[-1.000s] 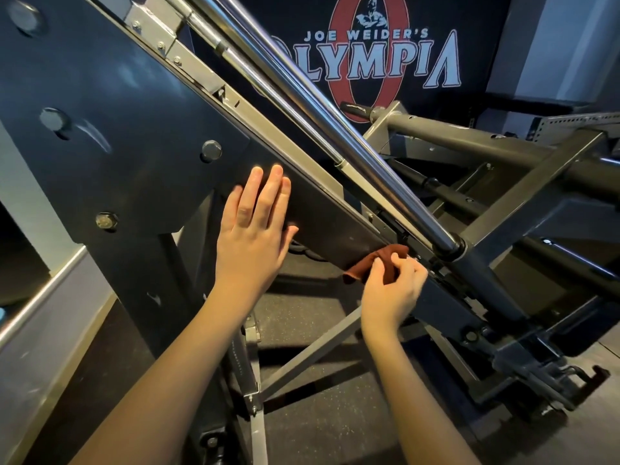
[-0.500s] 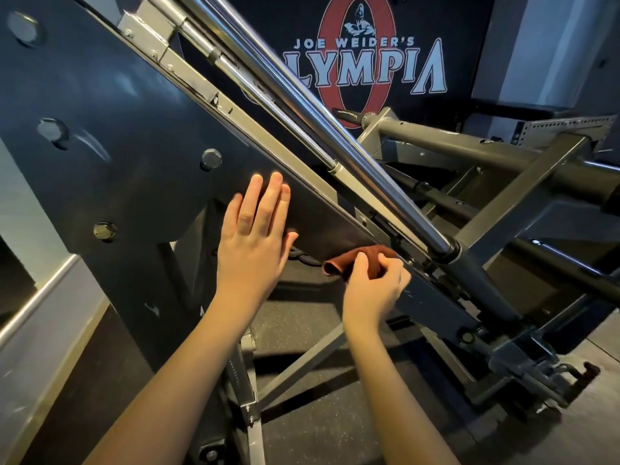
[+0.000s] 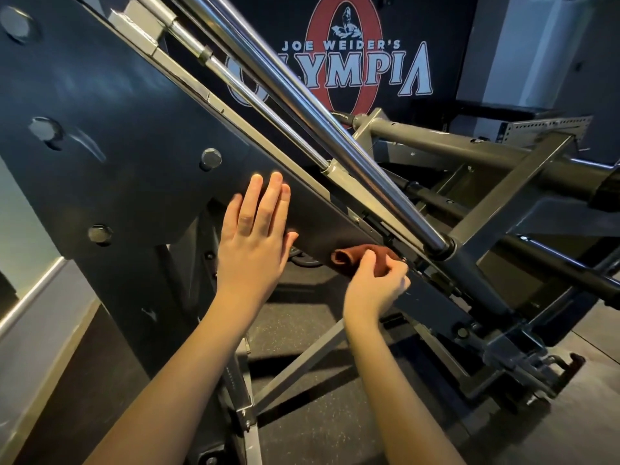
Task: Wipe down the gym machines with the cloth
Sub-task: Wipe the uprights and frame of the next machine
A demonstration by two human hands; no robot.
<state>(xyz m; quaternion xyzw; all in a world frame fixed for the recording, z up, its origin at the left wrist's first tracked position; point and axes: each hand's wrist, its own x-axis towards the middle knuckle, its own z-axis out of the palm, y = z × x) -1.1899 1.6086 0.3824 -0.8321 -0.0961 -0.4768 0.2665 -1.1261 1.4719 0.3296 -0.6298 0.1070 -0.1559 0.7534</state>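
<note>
L hand (image 3: 251, 243) lies flat & open on dark machine plate (image 3: 117, 135). R hand (image 3: 375, 286) pinches brown cloth (image 3: 347, 261), part hidden behind it.

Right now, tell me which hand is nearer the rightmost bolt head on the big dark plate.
Left. The left hand lies flat just below the bolt head; the right hand grips the cloth farther down-right.

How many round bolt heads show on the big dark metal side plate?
4 round bolt heads: top-left corner, mid-left, just above the left hand's fingertips, and lower left. That hand may hide others.
</note>
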